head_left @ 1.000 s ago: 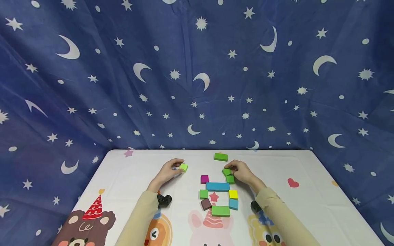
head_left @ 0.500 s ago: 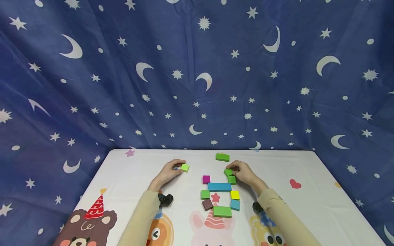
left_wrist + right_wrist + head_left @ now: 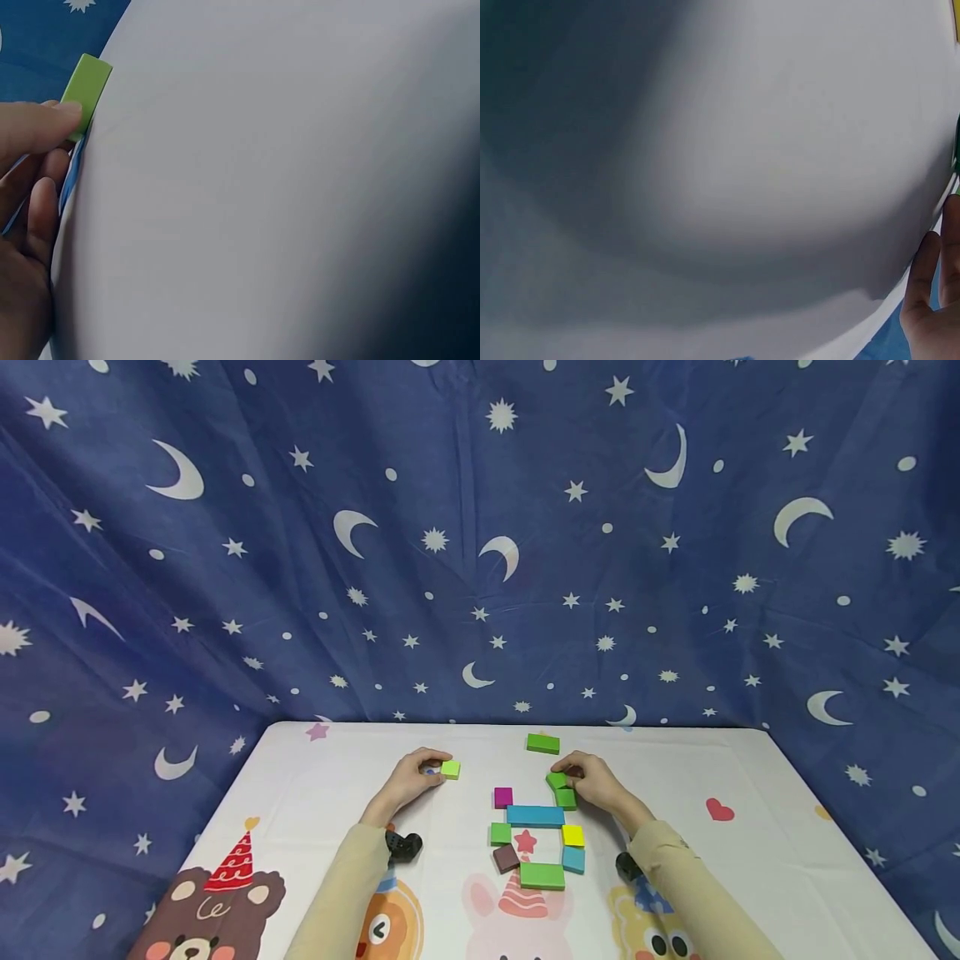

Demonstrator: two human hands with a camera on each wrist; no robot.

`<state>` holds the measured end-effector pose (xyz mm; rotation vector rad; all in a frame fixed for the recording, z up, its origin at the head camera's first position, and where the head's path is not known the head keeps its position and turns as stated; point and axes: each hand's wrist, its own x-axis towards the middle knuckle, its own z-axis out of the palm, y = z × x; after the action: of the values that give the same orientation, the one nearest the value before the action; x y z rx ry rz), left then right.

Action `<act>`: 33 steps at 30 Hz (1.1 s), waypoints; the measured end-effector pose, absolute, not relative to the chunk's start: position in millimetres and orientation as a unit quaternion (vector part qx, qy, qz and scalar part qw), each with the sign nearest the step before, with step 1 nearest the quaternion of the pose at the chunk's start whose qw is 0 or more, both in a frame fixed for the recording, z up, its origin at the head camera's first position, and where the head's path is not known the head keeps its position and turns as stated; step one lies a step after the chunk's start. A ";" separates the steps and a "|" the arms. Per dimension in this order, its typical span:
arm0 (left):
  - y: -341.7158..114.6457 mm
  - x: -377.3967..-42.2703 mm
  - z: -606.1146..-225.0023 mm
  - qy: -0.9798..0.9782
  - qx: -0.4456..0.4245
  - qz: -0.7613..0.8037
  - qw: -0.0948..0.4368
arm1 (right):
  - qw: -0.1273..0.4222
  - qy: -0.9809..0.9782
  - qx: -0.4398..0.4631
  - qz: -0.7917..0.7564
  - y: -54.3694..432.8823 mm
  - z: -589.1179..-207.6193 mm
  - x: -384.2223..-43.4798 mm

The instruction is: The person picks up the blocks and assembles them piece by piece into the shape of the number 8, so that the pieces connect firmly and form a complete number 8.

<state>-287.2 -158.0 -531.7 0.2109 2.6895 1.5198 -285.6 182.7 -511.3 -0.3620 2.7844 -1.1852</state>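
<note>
My left hand (image 3: 408,783) pinches a light green block (image 3: 450,769) between thumb and fingers, left of the block arrangement. In the left wrist view the thumb lies across the lower part of this block (image 3: 88,84). My right hand (image 3: 594,781) has its thumb and fingertips on a green block (image 3: 556,779), which sits at an angle. Just below it, touching its corner, is another green block (image 3: 566,799). A long blue block (image 3: 535,816) lies below these, with a magenta block (image 3: 503,797) at its upper left. In the right wrist view only part of the hand (image 3: 937,300) shows.
Below the blue block are a green block (image 3: 500,834), a brown block (image 3: 506,858), a yellow block (image 3: 572,836), a small blue block (image 3: 573,859) and a wide green block (image 3: 542,876). Another green block (image 3: 543,743) lies near the back edge of the white tablecloth (image 3: 787,877).
The light green block in my left hand has turned slightly and now looks squarer to the view. My right hand stays at the green block. The head view has shifted a little.
</note>
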 end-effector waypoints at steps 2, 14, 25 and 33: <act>-157.8 -287.3 -531.3 0.869 0.064 0.490 0.022 | 0.048 0.913 -0.118 -0.388 183.0 -511.4 -286.0; -155.0 -286.3 -527.6 0.869 0.053 0.491 0.023 | 0.048 0.911 -0.123 -0.392 184.7 -513.2 -288.6; -151.2 -286.9 -523.5 0.883 0.059 0.466 0.015 | 0.046 0.909 -0.116 -0.397 184.8 -516.1 -288.2; -146.6 -284.0 -518.6 0.881 0.055 0.469 0.020 | 0.045 0.910 -0.116 -0.395 184.5 -517.2 -288.7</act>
<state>-284.0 -146.6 -518.6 0.1702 2.7344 1.4536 -288.7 184.5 -517.2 -0.3534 2.7810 -1.2076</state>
